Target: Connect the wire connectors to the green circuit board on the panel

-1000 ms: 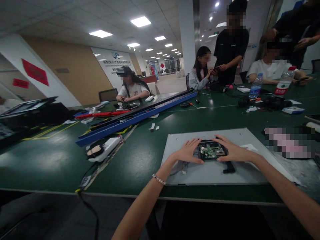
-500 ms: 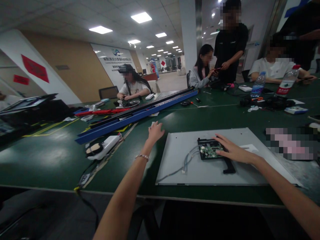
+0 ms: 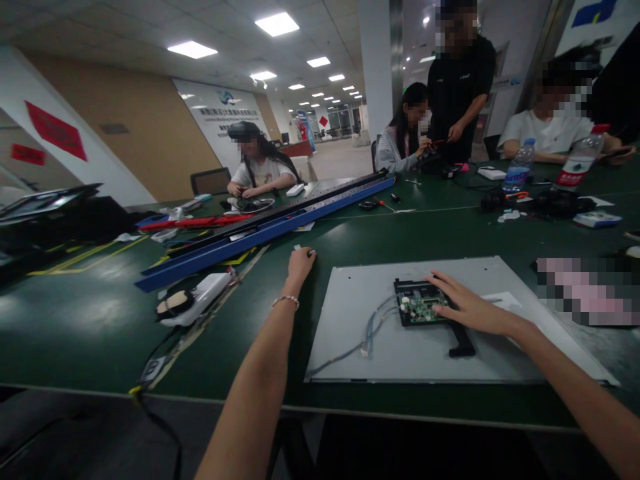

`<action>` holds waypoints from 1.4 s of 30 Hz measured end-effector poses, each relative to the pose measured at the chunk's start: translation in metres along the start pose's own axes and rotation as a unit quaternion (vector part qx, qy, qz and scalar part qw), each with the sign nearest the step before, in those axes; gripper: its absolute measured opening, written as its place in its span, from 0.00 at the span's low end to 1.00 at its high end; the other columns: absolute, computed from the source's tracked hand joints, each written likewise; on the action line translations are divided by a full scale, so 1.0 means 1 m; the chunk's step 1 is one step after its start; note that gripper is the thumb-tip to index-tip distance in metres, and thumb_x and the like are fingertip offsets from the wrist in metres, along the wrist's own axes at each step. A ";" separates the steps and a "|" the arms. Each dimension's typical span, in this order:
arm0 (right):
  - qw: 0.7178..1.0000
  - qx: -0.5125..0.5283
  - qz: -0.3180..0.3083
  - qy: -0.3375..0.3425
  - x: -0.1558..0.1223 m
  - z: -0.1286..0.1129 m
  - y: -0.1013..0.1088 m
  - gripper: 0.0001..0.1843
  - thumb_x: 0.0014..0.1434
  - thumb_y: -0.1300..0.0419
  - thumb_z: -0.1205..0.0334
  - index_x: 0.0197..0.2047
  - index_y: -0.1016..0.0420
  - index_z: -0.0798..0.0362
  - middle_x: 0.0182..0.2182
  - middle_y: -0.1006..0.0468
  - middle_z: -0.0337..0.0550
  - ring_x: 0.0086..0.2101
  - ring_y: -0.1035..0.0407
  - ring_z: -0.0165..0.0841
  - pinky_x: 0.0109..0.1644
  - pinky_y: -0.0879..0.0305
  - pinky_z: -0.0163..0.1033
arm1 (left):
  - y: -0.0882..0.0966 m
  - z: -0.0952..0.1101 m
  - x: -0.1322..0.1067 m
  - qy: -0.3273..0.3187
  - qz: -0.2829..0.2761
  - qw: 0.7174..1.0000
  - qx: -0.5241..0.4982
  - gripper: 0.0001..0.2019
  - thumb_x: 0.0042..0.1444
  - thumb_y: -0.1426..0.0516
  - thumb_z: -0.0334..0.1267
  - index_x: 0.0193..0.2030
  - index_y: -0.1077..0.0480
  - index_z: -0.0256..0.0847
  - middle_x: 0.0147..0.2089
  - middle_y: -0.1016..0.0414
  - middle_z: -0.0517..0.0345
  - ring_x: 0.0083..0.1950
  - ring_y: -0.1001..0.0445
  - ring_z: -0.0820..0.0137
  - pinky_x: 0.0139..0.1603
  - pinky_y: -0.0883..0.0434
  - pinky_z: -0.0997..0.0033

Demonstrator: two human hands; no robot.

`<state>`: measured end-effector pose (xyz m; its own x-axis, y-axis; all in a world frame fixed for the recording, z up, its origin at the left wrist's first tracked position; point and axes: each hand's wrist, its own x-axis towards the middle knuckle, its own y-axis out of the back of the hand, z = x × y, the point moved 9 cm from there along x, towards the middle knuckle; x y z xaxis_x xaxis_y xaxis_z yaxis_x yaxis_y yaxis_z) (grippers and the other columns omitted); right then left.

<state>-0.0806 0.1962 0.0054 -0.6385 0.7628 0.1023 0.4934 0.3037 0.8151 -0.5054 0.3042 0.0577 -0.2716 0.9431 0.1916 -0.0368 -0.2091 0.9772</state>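
A grey metal panel (image 3: 400, 353) lies flat on the green table (image 3: 100, 320) in front of me. A small green circuit board (image 3: 416, 303) sits in a black frame near the panel's middle, with thin cables (image 3: 371, 327) trailing off to its left. My right hand (image 3: 467, 305) rests flat on the board's right side, fingers stretched out. My left hand (image 3: 300, 263) is out on the table beyond the panel's far left corner. Its fingers are curled down onto a small white piece (image 3: 310, 253). A black bracket (image 3: 461, 345) lies on the panel under my right wrist.
A long blue and black rail (image 3: 260, 233) runs diagonally across the table. A white device (image 3: 193, 300) with a black cord lies left of the panel. Two water bottles (image 3: 519, 167) and small tools stand at the far right. Several people sit or stand across the table.
My left hand left the circuit board, reached out to the far left of the panel and closed its fingers on a small white piece. My right hand stayed on the board.
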 end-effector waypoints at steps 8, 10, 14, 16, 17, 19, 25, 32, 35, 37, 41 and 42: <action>1.000 0.002 0.003 0.010 0.001 -0.003 0.002 0.37 0.64 0.53 0.39 0.71 0.60 0.37 0.71 0.60 0.39 0.67 0.58 0.46 0.69 0.54 0.56 | 0.008 0.006 -0.004 -0.015 0.021 0.999 0.032 0.20 0.61 0.54 0.29 0.53 0.26 0.34 0.52 0.24 0.44 0.54 0.27 0.62 0.57 0.35 0.67; 1.000 0.005 0.002 0.009 0.001 -0.003 0.003 0.37 0.64 0.53 0.40 0.71 0.60 0.36 0.71 0.60 0.39 0.67 0.57 0.46 0.68 0.53 0.56 | 0.014 0.013 -0.007 -0.021 0.020 0.999 0.040 0.20 0.61 0.55 0.28 0.53 0.26 0.34 0.52 0.24 0.45 0.54 0.27 0.62 0.57 0.34 0.66; 1.000 0.007 0.003 0.006 0.001 0.000 0.003 0.36 0.63 0.52 0.39 0.71 0.59 0.35 0.71 0.60 0.39 0.67 0.56 0.47 0.67 0.52 0.58 | 0.022 0.041 -0.017 -0.054 0.007 0.997 0.054 0.20 0.60 0.54 0.28 0.52 0.26 0.37 0.49 0.23 0.45 0.54 0.26 0.60 0.56 0.33 0.65; 1.000 0.006 0.001 0.002 0.001 0.002 0.002 0.37 0.63 0.53 0.39 0.71 0.59 0.36 0.71 0.60 0.39 0.67 0.56 0.47 0.67 0.52 0.58 | 0.023 0.060 -0.029 -0.080 -0.004 0.995 0.060 0.20 0.61 0.54 0.29 0.53 0.27 0.37 0.47 0.22 0.44 0.52 0.26 0.59 0.54 0.32 0.64; 1.000 0.006 0.000 -0.001 0.001 0.002 0.002 0.37 0.63 0.53 0.39 0.71 0.59 0.37 0.71 0.61 0.40 0.67 0.57 0.47 0.67 0.52 0.57 | 0.023 0.069 -0.037 -0.091 -0.010 0.994 0.062 0.20 0.61 0.54 0.29 0.54 0.27 0.38 0.47 0.22 0.44 0.51 0.25 0.59 0.53 0.32 0.63; 1.000 0.006 -0.003 -0.003 0.001 0.002 0.002 0.38 0.63 0.53 0.38 0.71 0.58 0.40 0.71 0.61 0.41 0.67 0.57 0.46 0.68 0.53 0.56 | 0.020 0.088 -0.057 -0.118 -0.020 0.990 0.071 0.19 0.61 0.54 0.29 0.54 0.28 0.38 0.45 0.22 0.44 0.49 0.24 0.59 0.50 0.31 0.63; 1.000 0.006 0.006 0.009 0.001 -0.002 0.005 0.38 0.63 0.53 0.37 0.71 0.56 0.41 0.71 0.59 0.43 0.67 0.56 0.47 0.68 0.54 0.55 | 0.010 0.124 -0.114 -0.190 -0.061 0.973 0.114 0.18 0.62 0.56 0.31 0.46 0.26 0.36 0.41 0.22 0.42 0.45 0.23 0.58 0.47 0.29 0.62; 1.000 0.012 0.014 0.010 0.000 0.004 0.002 0.40 0.63 0.52 0.38 0.71 0.60 0.42 0.71 0.59 0.44 0.67 0.57 0.45 0.68 0.55 0.55 | 0.026 0.137 -0.122 -0.202 -0.022 0.976 0.074 0.14 0.59 0.52 0.32 0.38 0.24 0.38 0.45 0.22 0.47 0.48 0.25 0.60 0.51 0.31 0.64; 0.999 0.025 0.042 0.014 0.001 0.003 0.005 0.39 0.63 0.51 0.40 0.71 0.60 0.42 0.71 0.58 0.45 0.67 0.57 0.45 0.68 0.54 0.55 | 0.039 0.151 -0.128 -0.222 -0.003 0.975 0.029 0.13 0.59 0.50 0.32 0.39 0.23 0.39 0.46 0.22 0.51 0.51 0.27 0.62 0.54 0.33 0.65; 0.996 0.031 0.083 0.020 0.002 0.000 0.014 0.38 0.63 0.50 0.42 0.71 0.58 0.43 0.70 0.55 0.47 0.67 0.57 0.44 0.68 0.54 0.55 | 0.046 0.165 -0.134 -0.233 -0.009 0.972 -0.004 0.13 0.60 0.50 0.33 0.41 0.23 0.40 0.46 0.21 0.52 0.50 0.26 0.63 0.53 0.33 0.66; 0.980 0.033 0.190 0.052 0.001 -0.011 0.037 0.33 0.63 0.46 0.48 0.68 0.48 0.43 0.65 0.42 0.47 0.64 0.47 0.45 0.66 0.49 0.56 | 0.061 0.211 -0.155 -0.296 -0.017 0.954 -0.039 0.14 0.64 0.51 0.35 0.44 0.24 0.40 0.44 0.21 0.52 0.46 0.25 0.65 0.48 0.31 0.68; 0.975 0.035 0.212 0.061 0.000 -0.014 0.042 0.31 0.62 0.45 0.50 0.67 0.45 0.43 0.63 0.39 0.47 0.62 0.44 0.45 0.65 0.46 0.56 | 0.064 0.226 -0.163 -0.325 -0.008 0.945 -0.034 0.14 0.64 0.51 0.35 0.43 0.24 0.39 0.44 0.22 0.51 0.45 0.25 0.65 0.47 0.31 0.68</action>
<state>-0.0684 0.2011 0.0476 -0.4312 0.7567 0.4914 0.7649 0.0177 0.6439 -0.2462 0.1957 0.1099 0.3760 0.9015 0.2143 -0.1027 -0.1893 0.9765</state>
